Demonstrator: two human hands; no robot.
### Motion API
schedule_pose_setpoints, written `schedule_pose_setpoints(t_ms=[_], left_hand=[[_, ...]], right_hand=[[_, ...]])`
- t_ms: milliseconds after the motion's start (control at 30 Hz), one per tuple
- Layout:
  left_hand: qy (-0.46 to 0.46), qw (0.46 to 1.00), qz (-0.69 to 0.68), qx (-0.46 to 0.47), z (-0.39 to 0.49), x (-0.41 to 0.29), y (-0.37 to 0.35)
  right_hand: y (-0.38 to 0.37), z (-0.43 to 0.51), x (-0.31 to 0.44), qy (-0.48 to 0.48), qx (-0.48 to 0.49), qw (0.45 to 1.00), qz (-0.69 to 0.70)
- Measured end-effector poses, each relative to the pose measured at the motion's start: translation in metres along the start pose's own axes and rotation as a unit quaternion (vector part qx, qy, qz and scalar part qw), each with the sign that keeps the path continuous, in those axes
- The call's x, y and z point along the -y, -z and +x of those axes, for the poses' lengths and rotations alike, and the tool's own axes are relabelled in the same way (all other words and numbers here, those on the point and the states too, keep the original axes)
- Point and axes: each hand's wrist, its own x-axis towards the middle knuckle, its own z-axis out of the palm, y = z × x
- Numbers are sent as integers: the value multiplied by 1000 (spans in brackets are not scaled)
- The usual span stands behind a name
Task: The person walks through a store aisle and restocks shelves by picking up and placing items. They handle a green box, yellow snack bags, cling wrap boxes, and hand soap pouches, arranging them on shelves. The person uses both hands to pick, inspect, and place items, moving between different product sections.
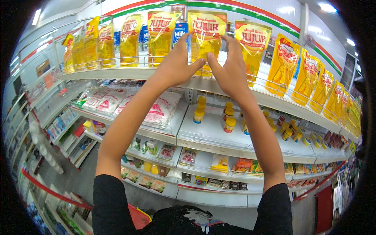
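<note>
Both arms reach up to the top shelf, where a stand-up pouch of yellow cooking oil (207,20) stands upright behind the wire rail. My left hand (179,63) is at the pouch's left side, fingers along its edge and thumb across its front. On the opposite side, my right hand (229,66) has its fingers at the right edge and its thumb in front. The two thumbs nearly meet over the lower half. To the left stands a similar oil pouch (160,38), with a blue milk carton (180,32) behind the gap. Another oil pouch (252,44) leans slightly at the right.
A low wire rail (282,88) runs along the top shelf's front. Differently shaped oil pouches (283,63) continue rightward. Below are white flour-like bags (161,108), yellow-lidded jars (230,124) and shelves of small packets (188,155). A red basket (139,217) is low by my body.
</note>
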Motion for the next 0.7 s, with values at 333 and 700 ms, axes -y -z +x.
schedule_pose_setpoints(t_ms=[333, 700], left_hand=[[-31, 995, -90, -23, 23, 24, -22], [-43, 997, -62, -32, 11, 21, -17]], right_hand=[[-30, 14, -5, -106, 25, 993, -36], [-36, 15, -8, -107, 15, 992, -59]])
